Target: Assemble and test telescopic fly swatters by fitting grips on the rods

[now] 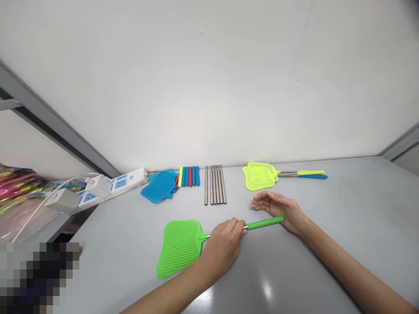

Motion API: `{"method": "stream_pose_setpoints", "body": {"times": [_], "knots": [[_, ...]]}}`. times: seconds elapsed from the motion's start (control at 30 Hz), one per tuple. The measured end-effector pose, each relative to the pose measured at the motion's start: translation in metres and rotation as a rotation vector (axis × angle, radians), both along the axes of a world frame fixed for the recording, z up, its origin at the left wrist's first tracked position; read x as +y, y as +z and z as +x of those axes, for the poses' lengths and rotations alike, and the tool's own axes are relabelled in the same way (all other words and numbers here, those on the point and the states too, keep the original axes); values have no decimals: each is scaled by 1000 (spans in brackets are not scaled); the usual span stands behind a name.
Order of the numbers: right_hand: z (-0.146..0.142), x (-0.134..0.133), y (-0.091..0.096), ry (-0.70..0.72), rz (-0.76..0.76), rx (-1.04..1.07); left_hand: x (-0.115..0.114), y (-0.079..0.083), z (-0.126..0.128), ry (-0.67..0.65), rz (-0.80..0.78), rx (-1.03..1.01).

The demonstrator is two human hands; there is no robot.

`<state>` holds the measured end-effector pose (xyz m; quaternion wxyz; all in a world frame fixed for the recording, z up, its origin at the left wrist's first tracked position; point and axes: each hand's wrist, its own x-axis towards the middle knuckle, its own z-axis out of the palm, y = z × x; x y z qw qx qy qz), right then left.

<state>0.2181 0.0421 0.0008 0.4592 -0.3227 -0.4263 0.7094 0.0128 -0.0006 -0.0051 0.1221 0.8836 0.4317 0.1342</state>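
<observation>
A green fly swatter (181,246) with a perforated head and a green grip lies across the front middle, just above the table. Its metal shaft is wrapped in my left hand (226,240), between the head and the grip. My right hand (284,210) is open, fingers stretched to the left, and its palm touches the end of the green grip. Behind it, yellow-green fly swatters (261,176) lie stacked, one with a yellow grip and one with a blue grip (312,176).
At the back lie several metal rods (218,185), a row of coloured grips (189,176) and blue swatter heads (159,186). A power strip (119,183) with plugged-in chargers (98,186) runs along the left edge. Shiny plastic packaging (22,196) is at far left. A wall (216,87) stands behind.
</observation>
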Motion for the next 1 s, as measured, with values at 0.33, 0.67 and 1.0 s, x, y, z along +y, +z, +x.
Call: {"method": "stream_pose_setpoints", "body": {"times": [0.33, 0.67, 1.0], "knots": [[-9, -3, -3, 26, 42, -46, 0, -6, -1, -2, -72, -76], [-11, -4, -3, 51, 18, -41, 0, -6, 0, -25, -86, -107], [-18, -7, -1, 78, 18, -87, -2, -4, -1, -89, -127, -139]]}}
